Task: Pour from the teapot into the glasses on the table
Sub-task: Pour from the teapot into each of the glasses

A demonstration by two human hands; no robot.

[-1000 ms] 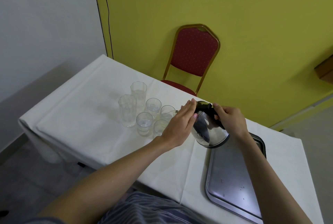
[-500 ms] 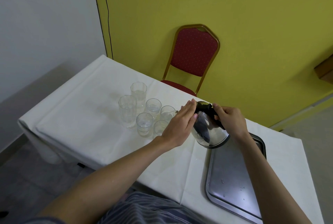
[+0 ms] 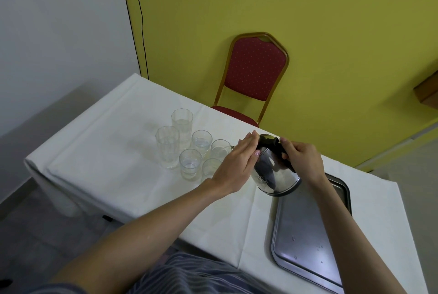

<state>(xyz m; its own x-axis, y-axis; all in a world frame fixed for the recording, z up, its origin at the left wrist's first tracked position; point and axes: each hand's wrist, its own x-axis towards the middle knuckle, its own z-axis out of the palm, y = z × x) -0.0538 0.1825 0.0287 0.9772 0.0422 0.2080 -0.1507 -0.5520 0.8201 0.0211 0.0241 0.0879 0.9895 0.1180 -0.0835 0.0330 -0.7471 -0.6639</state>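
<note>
A yellow wall meets a white wall at a corner, and in front of them stands a table under a white tablecloth, seen from the head camera looking down. A red padded chair with a gold frame stands against the yellow wall, just behind the table's far edge. The steel teapot is the middle of the scene: it is held above the cloth, tilted with its spout toward the glasses. The right hand is wrapped around the black handle on the teapot's top and right side, fingers curled closed on it. The left hand lies flat against the teapot's left flank, fingers straight and together, pressing the metal rather than clasping it. Left of the teapot stand six clear glasses in a tight cluster: two tall glasses farthest from it and four short glasses nearer. One short glass sits right under the spout tip, and another is partly hidden behind the left hand. Whether liquid is running from the spout cannot be told. Just below and to the right of the teapot a grey metal tray lies on the cloth, dotted with a few water drops. Striped fabric of the person's clothing fills the bottom edge.
</note>
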